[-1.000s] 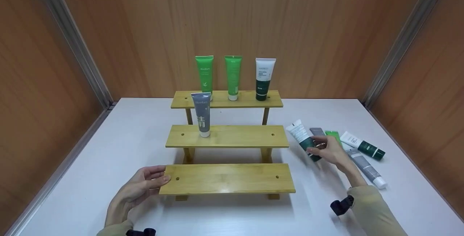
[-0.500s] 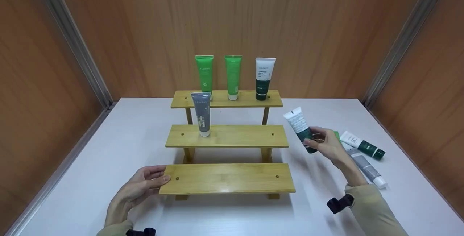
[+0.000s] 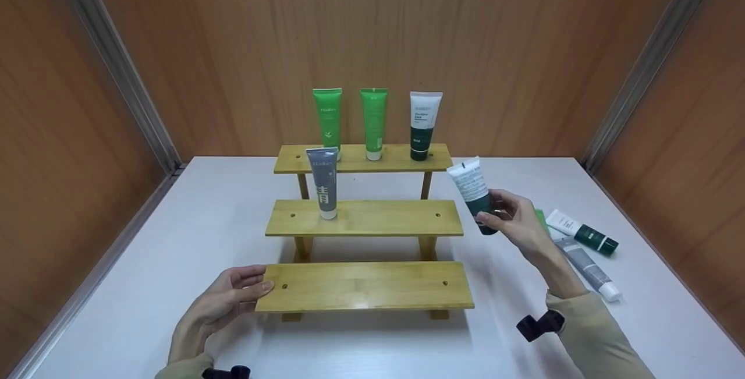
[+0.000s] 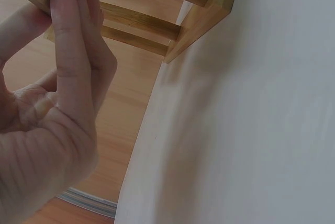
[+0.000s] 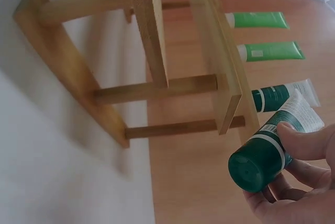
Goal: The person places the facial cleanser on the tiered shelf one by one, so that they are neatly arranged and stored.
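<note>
A white and dark green squeeze tube [image 3: 470,190] is pinched near its cap by my right hand [image 3: 518,225], raised just right of the middle shelf and tilted, cap down. In the right wrist view the green cap [image 5: 246,170] faces the camera. My left hand [image 3: 224,300] grips the left end of the lowest board of a three-step wooden rack [image 3: 366,286], thumb on top. On the top step stand two green tubes [image 3: 327,117] and another white and green tube [image 3: 425,126]. A grey tube [image 3: 324,182] stands at the left of the middle step.
On the white table [image 3: 192,210], right of the rack, lie a white and green tube [image 3: 583,232], a grey tube [image 3: 591,268] and a partly hidden green tube [image 3: 542,220]. Wooden panels [image 3: 372,29] enclose the back and sides.
My right hand has lifted the white and green tube off the table area and carried it up and left toward the rack. The left hand stays in place.
</note>
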{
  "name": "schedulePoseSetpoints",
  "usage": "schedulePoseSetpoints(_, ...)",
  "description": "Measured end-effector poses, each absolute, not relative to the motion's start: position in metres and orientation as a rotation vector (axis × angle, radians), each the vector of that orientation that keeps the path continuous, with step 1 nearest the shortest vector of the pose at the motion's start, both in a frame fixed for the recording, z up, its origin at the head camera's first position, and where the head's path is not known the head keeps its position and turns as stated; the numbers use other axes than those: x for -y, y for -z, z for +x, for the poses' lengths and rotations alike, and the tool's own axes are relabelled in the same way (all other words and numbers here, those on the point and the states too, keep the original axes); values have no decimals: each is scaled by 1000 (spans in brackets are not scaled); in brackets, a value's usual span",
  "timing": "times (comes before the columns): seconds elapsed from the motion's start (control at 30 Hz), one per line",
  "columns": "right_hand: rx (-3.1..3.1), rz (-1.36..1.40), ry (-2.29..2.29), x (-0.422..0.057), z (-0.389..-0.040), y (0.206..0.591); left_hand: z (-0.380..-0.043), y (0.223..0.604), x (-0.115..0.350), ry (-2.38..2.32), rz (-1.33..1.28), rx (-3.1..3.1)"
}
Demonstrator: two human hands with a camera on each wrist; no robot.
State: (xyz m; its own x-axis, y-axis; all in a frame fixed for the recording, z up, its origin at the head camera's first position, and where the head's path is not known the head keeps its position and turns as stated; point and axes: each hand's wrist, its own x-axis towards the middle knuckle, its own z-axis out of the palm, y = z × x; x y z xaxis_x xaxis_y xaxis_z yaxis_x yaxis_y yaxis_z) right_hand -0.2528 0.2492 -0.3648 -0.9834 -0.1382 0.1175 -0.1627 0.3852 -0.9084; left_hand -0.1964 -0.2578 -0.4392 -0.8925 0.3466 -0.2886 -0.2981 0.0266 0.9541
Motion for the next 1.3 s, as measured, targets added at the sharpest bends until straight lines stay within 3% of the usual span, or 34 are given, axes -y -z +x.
schedulePoseSetpoints(1.3, 2454, 549, -1949, -162, -269, 338, -196, 439, 257, -1904, 59, -1888)
